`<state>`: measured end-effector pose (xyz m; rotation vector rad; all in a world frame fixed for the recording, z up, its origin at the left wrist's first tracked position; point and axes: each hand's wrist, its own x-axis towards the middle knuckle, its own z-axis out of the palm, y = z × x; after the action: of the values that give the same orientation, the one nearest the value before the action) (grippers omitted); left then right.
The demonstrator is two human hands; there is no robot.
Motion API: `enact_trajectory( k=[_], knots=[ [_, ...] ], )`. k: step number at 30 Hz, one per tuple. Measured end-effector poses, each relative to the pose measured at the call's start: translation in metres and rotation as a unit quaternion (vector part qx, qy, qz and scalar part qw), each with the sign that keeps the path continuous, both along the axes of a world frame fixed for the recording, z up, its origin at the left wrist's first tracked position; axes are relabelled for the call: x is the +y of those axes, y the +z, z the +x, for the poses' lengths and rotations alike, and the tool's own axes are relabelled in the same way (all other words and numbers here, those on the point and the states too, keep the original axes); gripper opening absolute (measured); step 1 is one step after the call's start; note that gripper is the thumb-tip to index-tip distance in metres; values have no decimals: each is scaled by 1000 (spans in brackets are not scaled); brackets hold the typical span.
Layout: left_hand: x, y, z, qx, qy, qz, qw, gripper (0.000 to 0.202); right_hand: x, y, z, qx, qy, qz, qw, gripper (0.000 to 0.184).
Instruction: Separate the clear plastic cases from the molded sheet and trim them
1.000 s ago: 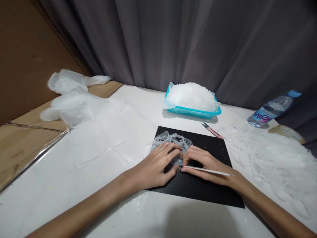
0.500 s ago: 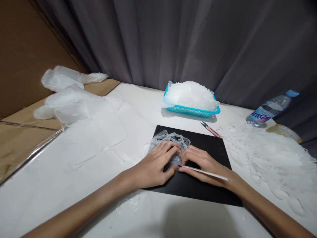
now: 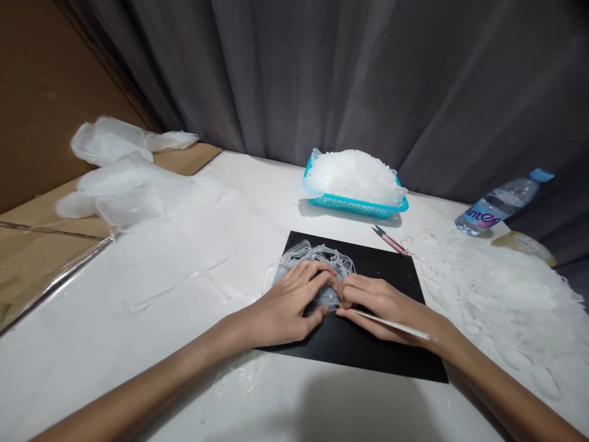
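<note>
A translucent, rubbery piece (image 3: 328,297) with looping, string-like edges lies on a black mat (image 3: 386,359). My left hand (image 3: 294,301) rests over the piece, fingers bent and lying on it, the thumb apart from the index finger. From the right, my right hand (image 3: 380,301) pinches a thin white pen-like tool (image 3: 391,323) between thumb and fingers. The tool's back end slants toward my wrist, and its tip is at the piece's lower right edge, too small to make out. Both hands' fingertips nearly meet over the piece.
Behind the mat stands a blue basket (image 3: 359,205) heaped with whitish translucent pieces. Pink-handled thread snips (image 3: 390,240) lie at the mat's far edge. A pile of clear scraps (image 3: 510,294) and a water bottle (image 3: 501,202) are right; flat translucent pieces (image 3: 133,190) lie left.
My right hand and the white tool have shifted slightly to the right along the piece's edge. My left hand stays nearly in place; the whole view has moved a little.
</note>
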<state>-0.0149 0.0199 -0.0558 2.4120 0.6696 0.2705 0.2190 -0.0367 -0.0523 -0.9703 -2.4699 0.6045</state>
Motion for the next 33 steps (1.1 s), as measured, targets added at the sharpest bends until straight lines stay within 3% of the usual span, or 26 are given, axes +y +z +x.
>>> enact_trajectory(
  k=[7, 15, 22, 27, 31, 33],
  knots=[
    [0, -2, -2, -9, 7, -11, 1000, 37, -2, -23, -10, 6, -12, 102, 995, 17],
    [0, 2, -1, -20, 4, -30, 999, 37, -8, -17, 5, -83, -8, 45, 995, 19],
    [-2, 3, -3, -27, 5, -28, 999, 39, -4, -36, -6, -84, -31, 230, 969, 9],
    [-2, 3, -2, -27, 10, -40, 999, 39, -3, -31, -9, -127, -56, 302, 943, 14],
    [-10, 12, -3, -50, 59, -5, 997, 43, -3, -26, -10, -111, -43, 304, 945, 6],
    [-20, 22, -3, -56, 121, 51, 990, 28, -4, -24, -11, -87, -61, 299, 948, 6]
  ],
)
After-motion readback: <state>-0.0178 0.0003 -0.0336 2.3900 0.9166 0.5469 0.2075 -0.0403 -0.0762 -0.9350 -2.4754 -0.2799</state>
